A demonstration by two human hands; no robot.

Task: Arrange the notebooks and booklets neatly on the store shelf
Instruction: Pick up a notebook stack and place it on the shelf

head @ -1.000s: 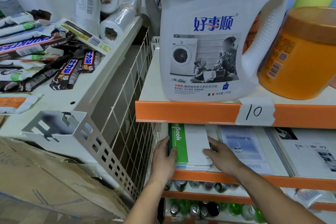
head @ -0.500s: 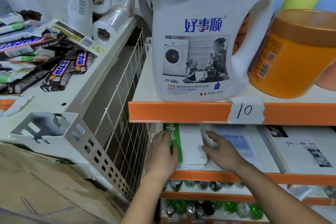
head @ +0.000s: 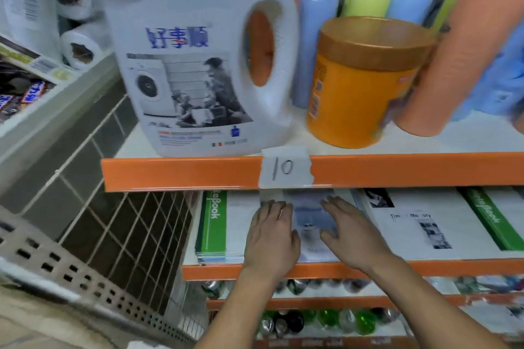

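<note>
A stack of green-spined notebooks (head: 215, 224) lies flat at the left end of the orange-edged shelf (head: 453, 265). Beside it lies a pale blue booklet (head: 310, 215). My left hand (head: 270, 238) rests flat with straight fingers on the booklet's left edge, next to the green stack. My right hand (head: 348, 232) lies flat on the booklet's right side. Further right lie a white booklet with black photos (head: 419, 224) and another green-spined notebook (head: 493, 221). The upper shelf hides the far ends of all of them.
The shelf above, tagged "10" (head: 285, 168), carries a white detergent jug (head: 195, 65), an orange jar (head: 360, 85) and tall coloured bottles (head: 317, 22). A wire side panel (head: 119, 229) stands at the left. Cans and green bottles (head: 326, 319) fill the lower shelves.
Both hands have left the green notebook stack and moved right onto the pale blue booklet. The camera has swung to the right and the picture is blurred.
</note>
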